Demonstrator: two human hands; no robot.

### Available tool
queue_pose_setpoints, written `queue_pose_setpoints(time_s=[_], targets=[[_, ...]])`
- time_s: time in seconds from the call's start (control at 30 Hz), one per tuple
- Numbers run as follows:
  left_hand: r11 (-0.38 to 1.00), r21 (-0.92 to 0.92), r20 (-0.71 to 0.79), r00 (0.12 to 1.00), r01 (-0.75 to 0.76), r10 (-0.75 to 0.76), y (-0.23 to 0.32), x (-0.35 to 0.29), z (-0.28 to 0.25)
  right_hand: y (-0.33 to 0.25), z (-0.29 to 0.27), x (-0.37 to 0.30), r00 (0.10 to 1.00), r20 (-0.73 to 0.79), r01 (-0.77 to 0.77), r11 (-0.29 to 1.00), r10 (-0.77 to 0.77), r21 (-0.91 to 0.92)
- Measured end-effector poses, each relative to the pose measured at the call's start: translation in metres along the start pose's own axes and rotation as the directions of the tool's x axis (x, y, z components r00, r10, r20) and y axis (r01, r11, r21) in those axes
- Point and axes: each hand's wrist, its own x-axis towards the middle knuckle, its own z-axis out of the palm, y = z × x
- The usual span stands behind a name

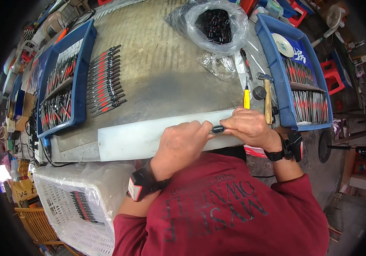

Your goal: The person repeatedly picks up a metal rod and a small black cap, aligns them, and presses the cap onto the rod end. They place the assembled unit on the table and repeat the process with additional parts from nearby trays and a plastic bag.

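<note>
In front of my chest, over a white board [136,138], both hands are closed on one small black part with a rounded end [218,129]. My left hand [183,143] wraps its fingers round the left side, where a bit of grey shows between fingers and part. Thumb and fingers of my right hand [249,126] pinch the part from the other side. Most of what lies inside the fists is hidden. Left of the board's far side, slim red-and-black tools [104,81] lie in a neat column on the table.
Blue trays with similar tools stand left [80,81] and right [283,94]. A clear bag [187,25] of black parts sits at the back. A yellow-handled screwdriver [246,98] and a hammer [268,102] lie right. A white crate [102,200] is below left.
</note>
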Motion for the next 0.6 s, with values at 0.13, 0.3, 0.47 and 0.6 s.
queue_pose_setpoints(time_s=[0.13,0.3,0.47,0.6], targets=[[1.000,-0.011,-0.016,1.000,0.008,-0.008,0.0010,-0.0001,-0.0007,0.0026,-0.0005,0.0004,0.999,-0.021,0.025,1.000,-0.025,-0.002],[0.998,0.013,-0.048,0.997,0.063,-0.063,0.0062,-0.0005,0.0028,0.0018,0.0038,-0.0010,0.997,-0.076,0.022,0.999,-0.024,-0.034],[0.999,0.000,-0.033,0.999,0.038,-0.038,0.0027,-0.0001,0.0015,0.0022,0.0034,-0.0007,0.998,-0.059,0.025,0.999,-0.027,-0.034],[1.000,-0.012,-0.011,1.000,0.025,-0.025,0.0014,-0.0002,-0.0012,0.0035,0.0005,0.0016,0.998,-0.037,0.043,0.999,-0.044,-0.025]])
